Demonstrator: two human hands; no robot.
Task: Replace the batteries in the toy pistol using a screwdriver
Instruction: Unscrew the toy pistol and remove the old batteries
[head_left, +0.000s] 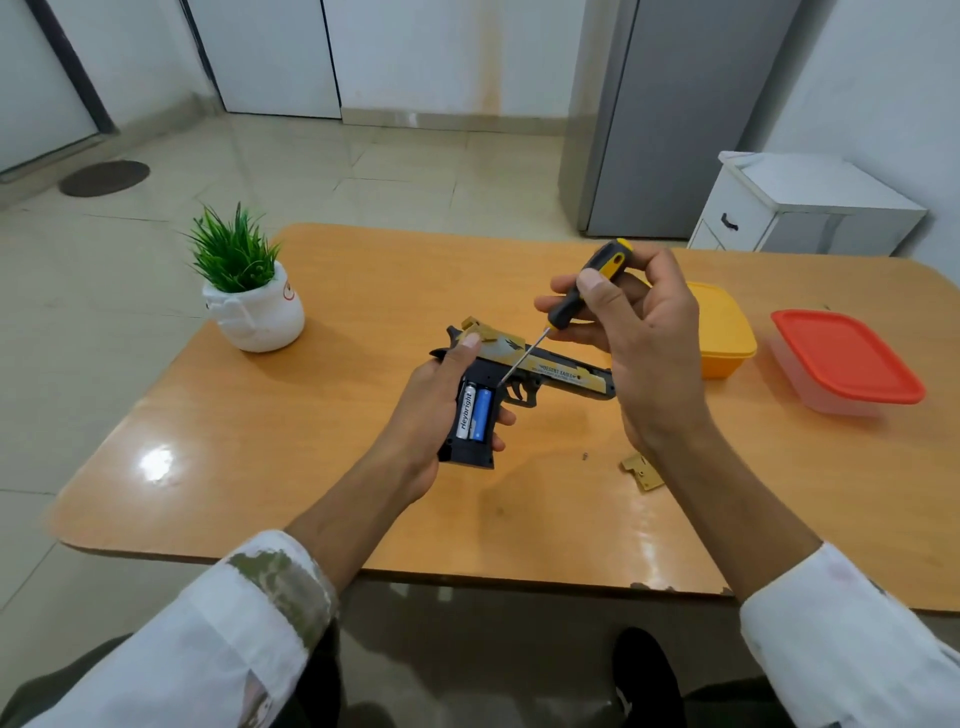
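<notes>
1. While the left hand (441, 395) grips the toy pistol (550, 370) by its black handle, the head view shows the thumb laid along the rear of the slide and the fingers curled round the handle's far edge. The pistol is held above the table (311, 467), barrel pointing right.
2. The battery compartment in the handle is uncovered and faces the camera. Two cells sit in it side by side: a silver battery (466, 411) on the left and a blue battery (482, 414) on the right.
3. The right hand (644, 332) pinches the black-and-yellow handle of the screwdriver (587, 288) between thumb and fingertips, above and to the right of the pistol. The shaft slopes down and left, and its tip sits at the compartment's upper right corner, just beside the top of the blue battery. Contact cannot be confirmed.
4. The gold cover plate (643, 470) lies on the table beside the right forearm, well apart from the pistol. A small screw (585, 457) lies near it, to its left.
5. Step in hand, as judged: the cover is off and the tip is placed to lever a cell out. Whether these cells are spent or fresh cannot be told.
6. The next move calls for the tip to go under the blue battery's end with light leverage only. The left hand must hold the handle firm, and the cell may spring out.
7. A yellow container (727, 332), a red-lidded container (847, 358) and a potted plant (249, 291) also stand on the table.
</notes>
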